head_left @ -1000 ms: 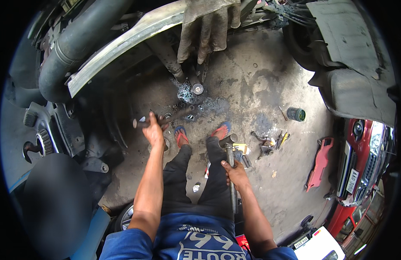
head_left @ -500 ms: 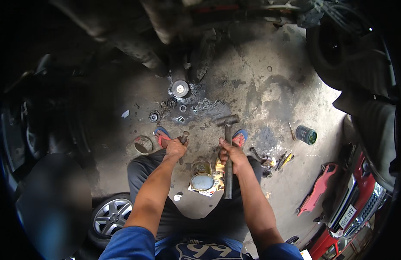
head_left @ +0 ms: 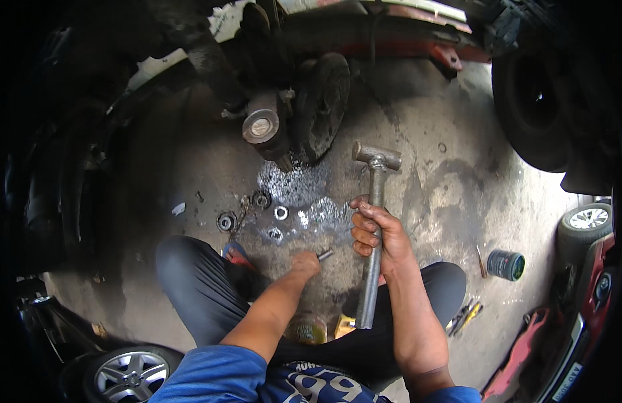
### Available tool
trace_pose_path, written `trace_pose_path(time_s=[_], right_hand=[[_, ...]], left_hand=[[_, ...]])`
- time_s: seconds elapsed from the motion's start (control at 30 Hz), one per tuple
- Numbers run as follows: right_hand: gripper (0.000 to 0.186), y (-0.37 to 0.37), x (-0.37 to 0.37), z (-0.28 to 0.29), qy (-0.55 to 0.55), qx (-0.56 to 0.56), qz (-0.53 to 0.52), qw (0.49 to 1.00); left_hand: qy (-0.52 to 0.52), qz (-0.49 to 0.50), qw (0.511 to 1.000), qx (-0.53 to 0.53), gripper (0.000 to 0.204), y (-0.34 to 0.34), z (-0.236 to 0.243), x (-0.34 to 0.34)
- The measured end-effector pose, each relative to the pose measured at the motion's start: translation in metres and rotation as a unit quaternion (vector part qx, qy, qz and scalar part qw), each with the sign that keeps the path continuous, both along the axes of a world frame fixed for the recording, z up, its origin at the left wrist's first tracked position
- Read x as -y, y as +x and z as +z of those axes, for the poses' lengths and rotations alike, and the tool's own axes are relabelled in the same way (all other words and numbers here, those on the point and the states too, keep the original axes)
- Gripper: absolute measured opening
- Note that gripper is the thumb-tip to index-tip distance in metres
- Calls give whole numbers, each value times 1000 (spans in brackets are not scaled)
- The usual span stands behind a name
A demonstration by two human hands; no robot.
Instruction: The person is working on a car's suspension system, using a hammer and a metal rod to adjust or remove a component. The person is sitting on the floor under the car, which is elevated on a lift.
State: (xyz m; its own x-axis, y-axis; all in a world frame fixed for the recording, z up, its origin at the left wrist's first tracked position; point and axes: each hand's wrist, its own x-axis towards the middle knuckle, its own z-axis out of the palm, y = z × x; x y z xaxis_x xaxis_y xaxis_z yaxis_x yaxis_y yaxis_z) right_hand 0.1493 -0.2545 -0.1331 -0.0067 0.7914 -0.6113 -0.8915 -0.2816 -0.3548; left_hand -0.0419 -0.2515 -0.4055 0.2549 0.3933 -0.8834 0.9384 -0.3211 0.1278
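- Firmly gripping the hammer [head_left: 370,277] by its shaft in the right hand [head_left: 385,242], wrapped closely round it, between the knees, with its head pointing away from the body.
- Curled around a short bar [head_left: 325,254] with the left hand [head_left: 303,264], leaving one end poking out rightward; impossible to tell how tightly.
- Held apart, though near each other, with the left nearer to the washer [head_left: 280,213] on the floor [head_left: 425,221].
- Printed in white across the blue shirt [head_left: 277,386], partly cut off at the lower edge.
- Marked with characters on the plate [head_left: 567,381] of the red car [head_left: 596,322], at lower right.
- Labelled too dimly to read on the tin [head_left: 307,330], half hidden near the lap.
- Raised farther from the body with the hammer than half a second ago.
- Turned, with the bar, from pointing away to pointing mostly rightward.
- Spread wider at the knees than before; showing the round joint [head_left: 260,126] larger, the tin less fully.
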Motion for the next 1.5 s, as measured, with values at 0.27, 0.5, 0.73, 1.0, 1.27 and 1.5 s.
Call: trace_pose_path(time_s=[0.27, 0.5, 0.73, 1.0, 1.27, 1.5], right_hand=[[27, -50, -5, -43, -112, 448, 63, 885], [28, -42, 6, -46, 39, 145, 73, 986], [47, -68, 19, -18, -1, 315, 98, 944], [24, -129, 11, -147, -90, 152, 33, 984], [9, -145, -9, -174, -227, 73, 131, 962], [20, -146, -31, -97, 104, 194, 226, 949]], left_hand=[[56, -79, 992, 81, 40, -12, 38, -10], [334, 212, 863, 315, 37, -28, 209, -150], [529, -86, 679, 502, 52, -53, 341, -180], [456, -65, 696, 551, 49, -43, 309, -197], [411, -33, 716, 563, 53, -55, 321, -201], [406, 71, 676, 611, 53, -65, 320, -209]])
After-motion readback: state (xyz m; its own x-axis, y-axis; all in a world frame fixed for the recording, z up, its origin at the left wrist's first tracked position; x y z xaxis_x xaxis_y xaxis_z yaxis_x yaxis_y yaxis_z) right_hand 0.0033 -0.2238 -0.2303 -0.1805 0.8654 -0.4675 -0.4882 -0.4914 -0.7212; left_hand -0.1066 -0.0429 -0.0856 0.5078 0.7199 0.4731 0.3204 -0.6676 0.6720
